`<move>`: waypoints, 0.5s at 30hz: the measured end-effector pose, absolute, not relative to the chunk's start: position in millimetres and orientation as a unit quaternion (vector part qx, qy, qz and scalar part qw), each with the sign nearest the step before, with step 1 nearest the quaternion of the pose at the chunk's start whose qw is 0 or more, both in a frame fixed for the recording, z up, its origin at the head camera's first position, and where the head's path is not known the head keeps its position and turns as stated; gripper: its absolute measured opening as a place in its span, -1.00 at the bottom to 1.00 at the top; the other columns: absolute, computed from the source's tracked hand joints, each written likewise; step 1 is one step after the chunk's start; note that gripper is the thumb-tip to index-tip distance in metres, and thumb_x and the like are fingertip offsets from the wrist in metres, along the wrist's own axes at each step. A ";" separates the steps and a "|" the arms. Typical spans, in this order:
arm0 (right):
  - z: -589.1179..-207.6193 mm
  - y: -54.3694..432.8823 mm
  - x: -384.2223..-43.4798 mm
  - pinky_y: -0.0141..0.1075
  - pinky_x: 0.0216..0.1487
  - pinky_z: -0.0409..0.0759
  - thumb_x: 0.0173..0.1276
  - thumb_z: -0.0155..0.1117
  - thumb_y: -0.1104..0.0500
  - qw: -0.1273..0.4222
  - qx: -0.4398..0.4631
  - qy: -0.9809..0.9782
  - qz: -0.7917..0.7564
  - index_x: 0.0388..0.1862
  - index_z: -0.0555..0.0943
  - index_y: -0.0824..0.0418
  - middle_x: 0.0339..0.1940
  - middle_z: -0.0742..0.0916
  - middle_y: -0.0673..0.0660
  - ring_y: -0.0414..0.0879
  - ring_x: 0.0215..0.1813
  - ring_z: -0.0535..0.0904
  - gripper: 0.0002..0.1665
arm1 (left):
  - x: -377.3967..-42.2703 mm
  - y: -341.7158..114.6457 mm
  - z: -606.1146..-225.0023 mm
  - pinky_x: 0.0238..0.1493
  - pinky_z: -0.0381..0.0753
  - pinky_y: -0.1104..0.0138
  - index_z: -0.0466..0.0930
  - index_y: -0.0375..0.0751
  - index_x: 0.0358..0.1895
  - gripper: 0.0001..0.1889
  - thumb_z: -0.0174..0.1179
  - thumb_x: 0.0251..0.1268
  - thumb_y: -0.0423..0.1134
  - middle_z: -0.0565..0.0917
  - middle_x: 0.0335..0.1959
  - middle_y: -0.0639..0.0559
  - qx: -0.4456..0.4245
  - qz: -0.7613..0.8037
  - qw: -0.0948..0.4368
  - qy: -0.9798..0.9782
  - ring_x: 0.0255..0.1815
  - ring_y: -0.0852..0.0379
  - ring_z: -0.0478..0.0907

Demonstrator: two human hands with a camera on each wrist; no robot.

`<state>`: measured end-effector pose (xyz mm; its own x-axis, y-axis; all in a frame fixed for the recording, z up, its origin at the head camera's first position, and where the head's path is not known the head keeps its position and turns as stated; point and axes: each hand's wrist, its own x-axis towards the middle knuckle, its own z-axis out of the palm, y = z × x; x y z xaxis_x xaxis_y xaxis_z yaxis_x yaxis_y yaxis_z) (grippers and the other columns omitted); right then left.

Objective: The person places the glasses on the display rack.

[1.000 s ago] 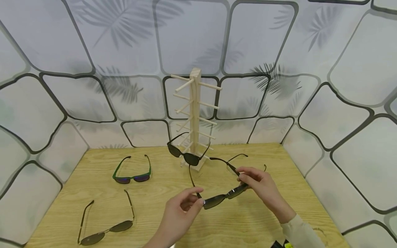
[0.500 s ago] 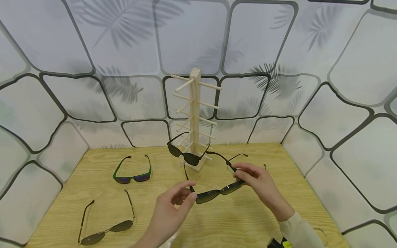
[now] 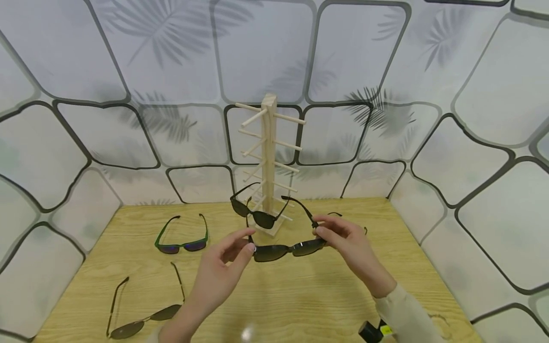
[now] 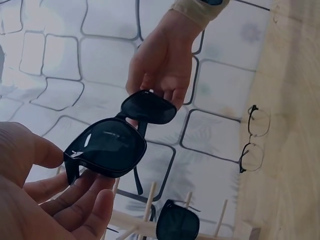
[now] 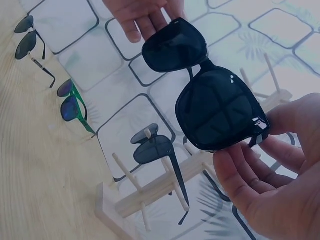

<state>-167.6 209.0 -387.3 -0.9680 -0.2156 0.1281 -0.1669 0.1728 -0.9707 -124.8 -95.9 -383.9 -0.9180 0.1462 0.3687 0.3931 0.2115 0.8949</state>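
Between both hands a pair of black sunglasses [image 3: 271, 253] is held above the table, temples unfolded and pointing away toward the wooden display stand [image 3: 268, 157]. My left hand [image 3: 220, 271] pinches the left hinge corner between thumb and fingers. At the opposite corner my right hand [image 3: 349, 250] grips the hinge and the start of that temple. The right wrist view shows the dark lenses [image 5: 220, 107] from the front. Beyond them, other black sunglasses [image 3: 253, 213] hang on low pegs of the stand, overlapped by the held pair's left temple in the head view.
Green-framed sunglasses [image 3: 182, 247] lie on the wooden table [image 3: 274, 305] at the left, with thin-framed sunglasses [image 3: 146, 324] nearer the front. Clear eyeglasses [image 4: 255, 137] lie on the right, partly hidden by the right hand. A black object [image 3: 371, 331] shows by the right sleeve.
Both hands have carried the black sunglasses up, left and toward the stand, and the frame has turned more level. The hanging pair and the glasses on the table have stayed put.
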 end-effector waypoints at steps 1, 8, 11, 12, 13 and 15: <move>-386.2 207.0 -168.1 -0.26 0.10 0.77 0.61 0.29 0.08 0.018 -0.125 0.765 -0.632 0.39 0.61 0.25 0.00 0.79 0.04 -0.19 0.05 0.75 -0.52 | -127.0 -98.1 -382.2 -0.26 0.67 0.36 0.69 -0.12 0.29 -0.68 0.25 0.56 -0.30 0.80 -0.18 -0.10 -0.178 -0.603 0.103 -0.770 -0.27 0.26 0.70; -382.8 195.8 -170.6 -0.26 0.08 0.77 0.61 0.29 0.10 0.009 -0.126 0.762 -0.636 0.41 0.59 0.27 -0.01 0.76 0.11 -0.19 0.03 0.74 -0.51 | -138.4 -108.1 -373.3 -0.33 0.65 0.36 0.68 -0.18 0.31 -0.67 0.24 0.57 -0.32 0.79 -0.20 -0.15 -0.178 -0.601 0.116 -0.770 -0.35 0.20 0.64; -380.7 192.1 -170.7 -0.26 0.08 0.77 0.60 0.31 0.09 0.008 -0.120 0.762 -0.636 0.41 0.59 0.26 0.02 0.76 0.15 -0.18 0.01 0.74 -0.50 | -142.3 -110.9 -371.3 -0.36 0.61 0.36 0.67 -0.17 0.32 -0.65 0.25 0.56 -0.32 0.77 -0.19 -0.16 -0.168 -0.603 0.106 -0.772 -0.35 0.16 0.62; -380.1 190.9 -171.0 -0.26 0.07 0.77 0.59 0.32 0.09 0.008 -0.117 0.761 -0.638 0.41 0.60 0.25 0.02 0.76 0.16 -0.18 0.00 0.73 -0.50 | -143.6 -111.9 -370.5 -0.35 0.61 0.36 0.67 -0.16 0.33 -0.64 0.25 0.56 -0.31 0.77 -0.18 -0.17 -0.165 -0.604 0.103 -0.773 -0.35 0.17 0.63; -379.7 189.7 -171.4 -0.26 0.07 0.77 0.58 0.33 0.08 0.010 -0.114 0.760 -0.640 0.41 0.60 0.23 0.02 0.75 0.16 -0.17 0.00 0.73 -0.50 | -144.9 -112.8 -369.9 -0.33 0.62 0.36 0.67 -0.16 0.34 -0.64 0.25 0.55 -0.31 0.77 -0.17 -0.17 -0.162 -0.605 0.099 -0.773 -0.34 0.18 0.63; -378.8 187.4 -172.2 -0.25 0.07 0.77 0.57 0.35 0.09 0.011 -0.108 0.756 -0.646 0.41 0.60 0.20 0.02 0.75 0.15 -0.17 -0.01 0.73 -0.50 | -147.9 -114.6 -368.6 -0.29 0.65 0.36 0.66 -0.15 0.34 -0.63 0.26 0.55 -0.31 0.77 -0.15 -0.19 -0.157 -0.606 0.095 -0.774 -0.32 0.25 0.65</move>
<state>-172.2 187.4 -378.8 -0.9766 -0.1767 0.1223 -0.1483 0.1423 -0.9787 -147.9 -114.6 -368.6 -0.9328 0.1286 0.3366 0.3577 0.2174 0.9082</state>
